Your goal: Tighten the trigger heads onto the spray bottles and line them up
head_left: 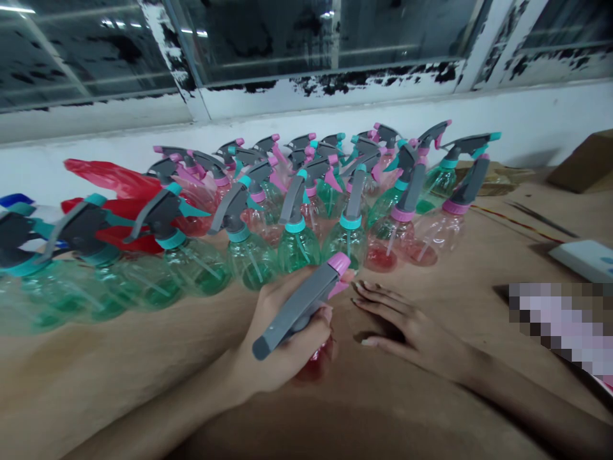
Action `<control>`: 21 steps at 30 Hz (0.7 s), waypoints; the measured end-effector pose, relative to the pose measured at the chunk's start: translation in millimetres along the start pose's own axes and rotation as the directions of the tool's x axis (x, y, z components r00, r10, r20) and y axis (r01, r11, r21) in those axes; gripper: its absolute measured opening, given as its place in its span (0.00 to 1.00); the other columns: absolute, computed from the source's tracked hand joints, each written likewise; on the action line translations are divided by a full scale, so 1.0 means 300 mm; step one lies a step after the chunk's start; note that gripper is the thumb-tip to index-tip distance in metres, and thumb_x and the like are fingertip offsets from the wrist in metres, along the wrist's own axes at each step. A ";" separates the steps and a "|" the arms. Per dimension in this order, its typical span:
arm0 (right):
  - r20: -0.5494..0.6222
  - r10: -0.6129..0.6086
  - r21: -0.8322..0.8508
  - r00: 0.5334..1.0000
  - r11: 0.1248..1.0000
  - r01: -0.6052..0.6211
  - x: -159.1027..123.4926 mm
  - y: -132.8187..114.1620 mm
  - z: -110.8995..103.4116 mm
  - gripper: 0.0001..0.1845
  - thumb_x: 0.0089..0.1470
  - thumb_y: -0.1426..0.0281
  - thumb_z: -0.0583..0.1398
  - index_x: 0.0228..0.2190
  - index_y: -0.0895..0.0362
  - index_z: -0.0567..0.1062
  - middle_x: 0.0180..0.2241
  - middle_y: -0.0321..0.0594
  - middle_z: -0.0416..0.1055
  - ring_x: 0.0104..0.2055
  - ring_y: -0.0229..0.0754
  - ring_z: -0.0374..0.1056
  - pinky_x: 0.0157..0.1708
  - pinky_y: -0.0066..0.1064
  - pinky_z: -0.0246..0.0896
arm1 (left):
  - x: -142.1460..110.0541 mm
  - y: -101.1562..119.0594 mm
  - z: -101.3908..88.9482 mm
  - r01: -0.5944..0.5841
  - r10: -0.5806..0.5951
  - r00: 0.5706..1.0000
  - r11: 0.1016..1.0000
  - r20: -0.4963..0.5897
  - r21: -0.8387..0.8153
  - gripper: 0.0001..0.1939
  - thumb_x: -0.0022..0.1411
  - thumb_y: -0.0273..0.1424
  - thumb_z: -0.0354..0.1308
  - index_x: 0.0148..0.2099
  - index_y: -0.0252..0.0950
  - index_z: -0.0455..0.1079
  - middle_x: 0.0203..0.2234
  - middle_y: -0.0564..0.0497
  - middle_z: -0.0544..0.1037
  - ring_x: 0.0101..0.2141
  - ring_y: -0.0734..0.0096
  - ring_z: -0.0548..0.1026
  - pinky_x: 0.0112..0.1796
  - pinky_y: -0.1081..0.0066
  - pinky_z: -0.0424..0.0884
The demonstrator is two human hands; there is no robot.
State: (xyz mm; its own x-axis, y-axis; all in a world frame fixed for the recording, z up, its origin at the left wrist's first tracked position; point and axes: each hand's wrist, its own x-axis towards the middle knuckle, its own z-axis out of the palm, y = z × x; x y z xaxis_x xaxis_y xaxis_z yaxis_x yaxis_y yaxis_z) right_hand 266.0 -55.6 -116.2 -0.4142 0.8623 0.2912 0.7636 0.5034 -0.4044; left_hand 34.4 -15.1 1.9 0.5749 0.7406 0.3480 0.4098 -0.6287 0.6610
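Observation:
In the middle foreground my left hand (287,332) is wrapped round the neck of a spray bottle (299,310) with a grey head, pink nozzle and pink trigger. Its reddish clear body shows only in part below my fingers. Just to the right, my right hand (397,316) lies low over the tabletop with its fingers stretched out and nothing in it. Beyond both hands stands a front row of spray bottles, among them a green one with a teal collar (297,246) and a pink-collared one (390,239).
Several more spray bottles (330,160) crowd behind, near the white wall (268,112). Red plastic (115,179) lies at back left. On the right are tweezers (541,217), a white box (584,259) and a cardboard box (584,163) on the brown table (143,358).

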 end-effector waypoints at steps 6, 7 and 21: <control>0.024 0.004 -0.011 1.000 1.000 -0.003 0.001 -0.003 -0.003 0.30 0.55 0.58 0.56 0.57 0.51 0.58 0.59 0.41 0.56 0.62 0.47 0.49 0.58 0.48 0.49 | -0.005 -0.007 0.000 -0.014 0.014 1.000 1.000 -0.024 0.022 0.05 0.52 0.27 0.49 0.29 0.41 0.65 0.24 0.53 0.74 0.24 0.70 0.72 0.28 0.69 0.70; 0.021 0.002 -0.008 1.000 1.000 -0.002 0.002 -0.003 -0.004 0.30 0.55 0.58 0.56 0.57 0.51 0.59 0.59 0.41 0.57 0.62 0.47 0.50 0.58 0.48 0.49 | -0.006 -0.008 -0.001 -0.012 0.012 1.000 1.000 -0.025 0.024 0.05 0.53 0.27 0.49 0.29 0.41 0.65 0.24 0.53 0.74 0.23 0.70 0.71 0.28 0.69 0.70; 0.045 0.004 -0.037 0.999 0.999 -0.003 -0.001 0.002 -0.003 0.30 0.55 0.58 0.55 0.58 0.52 0.57 0.60 0.41 0.55 0.62 0.46 0.48 0.58 0.48 0.50 | -0.002 0.003 -0.011 0.047 -0.040 0.997 0.994 0.064 -0.102 0.05 0.51 0.27 0.49 0.30 0.40 0.65 0.25 0.54 0.73 0.27 0.70 0.74 0.29 0.71 0.72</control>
State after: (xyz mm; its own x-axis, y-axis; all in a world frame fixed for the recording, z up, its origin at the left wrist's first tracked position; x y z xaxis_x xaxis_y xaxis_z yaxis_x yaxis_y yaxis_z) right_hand 266.8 -55.7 -115.8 -0.4331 0.8660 0.2499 0.7826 0.4988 -0.3725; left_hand 32.1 -15.3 4.6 0.6017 0.7488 0.2780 0.3617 -0.5658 0.7410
